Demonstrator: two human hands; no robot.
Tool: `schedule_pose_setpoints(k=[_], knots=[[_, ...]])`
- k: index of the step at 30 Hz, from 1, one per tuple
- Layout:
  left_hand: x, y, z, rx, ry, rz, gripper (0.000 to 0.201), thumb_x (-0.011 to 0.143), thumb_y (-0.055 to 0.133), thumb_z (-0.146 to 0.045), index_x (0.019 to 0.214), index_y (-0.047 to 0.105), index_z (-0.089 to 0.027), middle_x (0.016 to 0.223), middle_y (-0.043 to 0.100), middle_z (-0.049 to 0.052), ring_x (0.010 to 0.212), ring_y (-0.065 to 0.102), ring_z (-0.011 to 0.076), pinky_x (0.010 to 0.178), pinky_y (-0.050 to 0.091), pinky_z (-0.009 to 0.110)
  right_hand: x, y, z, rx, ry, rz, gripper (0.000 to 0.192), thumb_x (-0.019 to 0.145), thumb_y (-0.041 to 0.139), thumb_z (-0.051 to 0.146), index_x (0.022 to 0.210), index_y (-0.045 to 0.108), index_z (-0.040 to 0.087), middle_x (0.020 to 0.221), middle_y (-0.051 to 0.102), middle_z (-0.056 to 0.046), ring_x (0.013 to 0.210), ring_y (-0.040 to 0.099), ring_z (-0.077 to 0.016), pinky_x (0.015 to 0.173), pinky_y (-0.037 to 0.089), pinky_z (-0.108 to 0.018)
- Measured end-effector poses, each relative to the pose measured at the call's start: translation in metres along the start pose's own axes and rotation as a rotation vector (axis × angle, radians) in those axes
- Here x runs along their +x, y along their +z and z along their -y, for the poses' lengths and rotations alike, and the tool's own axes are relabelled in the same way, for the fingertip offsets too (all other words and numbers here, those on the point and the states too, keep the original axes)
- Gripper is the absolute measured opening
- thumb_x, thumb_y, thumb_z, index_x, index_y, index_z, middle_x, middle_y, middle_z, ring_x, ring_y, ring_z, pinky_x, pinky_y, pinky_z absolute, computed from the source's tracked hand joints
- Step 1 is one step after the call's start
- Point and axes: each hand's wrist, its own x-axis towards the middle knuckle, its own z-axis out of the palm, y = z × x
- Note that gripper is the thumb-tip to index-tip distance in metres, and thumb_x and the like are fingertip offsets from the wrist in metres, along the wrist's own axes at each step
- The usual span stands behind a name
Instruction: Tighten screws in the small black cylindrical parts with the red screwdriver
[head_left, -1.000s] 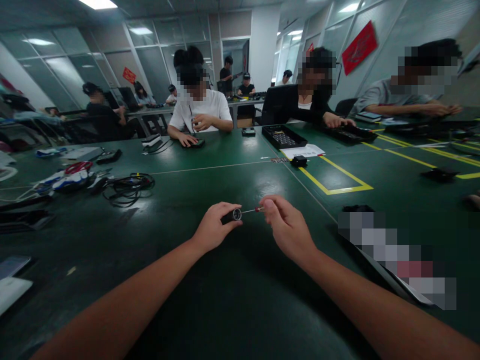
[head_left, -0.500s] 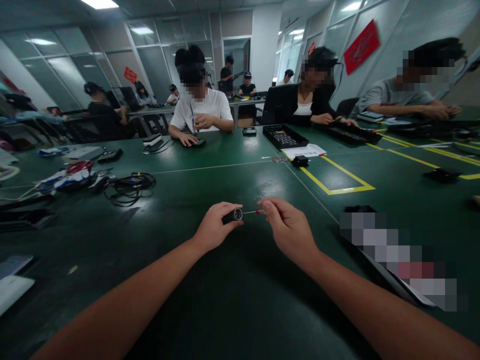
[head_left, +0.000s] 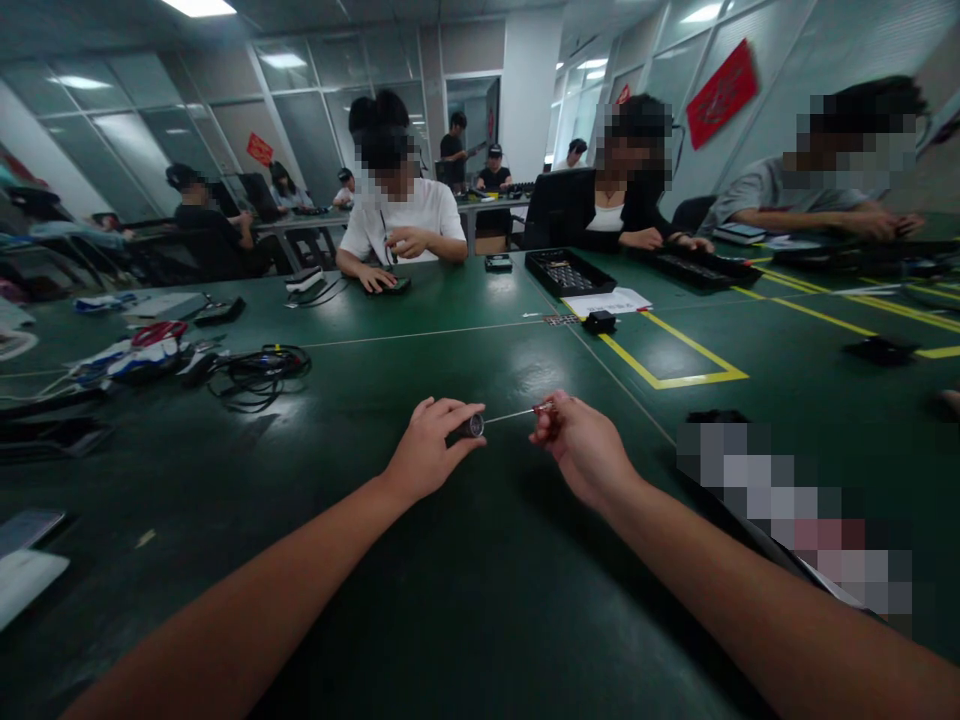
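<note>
My left hand is closed around a dark cylinder with a round, metal-rimmed end, which looks like a small flashlight. That end faces right. My right hand grips the red handle of a thin screwdriver. Its slim metal shaft points left, with the tip at the cylinder's round end; I cannot tell whether it touches or goes inside. Both hands are just above the green table.
Bundled black cables and tangled tools lie at left. A small black block sits near yellow tape. A black tray stands farther back. At right lies a blurred-out flat item. Several people sit across the table.
My right hand has shifted slightly right and turned, so the screwdriver's handle sits farther from the cylinder and more shaft shows. My left hand has stayed nearly still.
</note>
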Motion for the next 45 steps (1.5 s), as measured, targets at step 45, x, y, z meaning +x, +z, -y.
schedule_pose_setpoints(k=[45], knots=[[0.003,-0.002,0.005,0.024,-0.053,0.135,0.045,0.094,0.069,-0.039,0.138,0.063,-0.028,0.122,0.069,0.006,0.119,0.061,0.0266,0.120,0.024,0.062,0.006,-0.005,-0.006,-0.047,-0.040,-0.004,0.024,0.089,0.063,0.044,0.076,0.058,0.024,0.066,0.056,0.001,0.057,0.053,-0.0165,0.059,0.053,-0.034]])
